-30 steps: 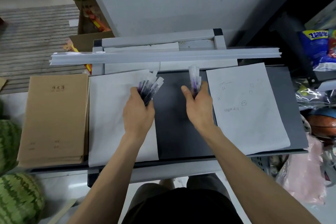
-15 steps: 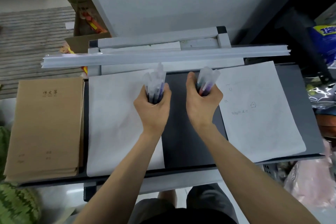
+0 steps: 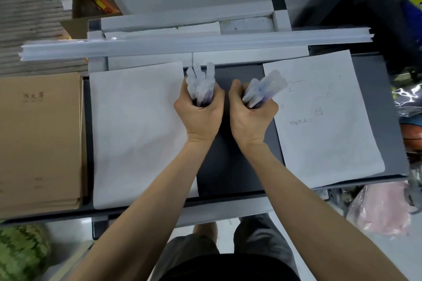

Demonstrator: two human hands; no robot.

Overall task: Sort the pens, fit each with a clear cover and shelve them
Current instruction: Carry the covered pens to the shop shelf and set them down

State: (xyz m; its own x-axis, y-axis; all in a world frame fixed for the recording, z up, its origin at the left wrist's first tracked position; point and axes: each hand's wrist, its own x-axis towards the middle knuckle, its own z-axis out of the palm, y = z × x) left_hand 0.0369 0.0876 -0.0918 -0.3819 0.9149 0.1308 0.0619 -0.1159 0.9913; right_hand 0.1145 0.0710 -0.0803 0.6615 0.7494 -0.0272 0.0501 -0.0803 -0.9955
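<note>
My left hand (image 3: 202,114) grips a bundle of pens (image 3: 201,82) in clear covers, their tips pointing away from me. My right hand (image 3: 250,114) grips a second bundle of covered pens (image 3: 265,89), tilted to the right. Both fists sit side by side, almost touching, over the dark shelf surface (image 3: 237,75). Purple and dark pen barrels show faintly through the covers. How many pens each fist holds is hidden by my fingers.
A blank white sheet (image 3: 137,125) lies left of my hands, a sheet with small sketches (image 3: 324,125) right. Long white plastic strips (image 3: 182,43) cross the back of the shelf. Brown notebooks (image 3: 38,141) are stacked at the left; a watermelon (image 3: 20,255) sits below them.
Both hands moved toward each other until nearly touching. The left bundle swung from tilted right to nearly upright, and the right bundle now leans right.
</note>
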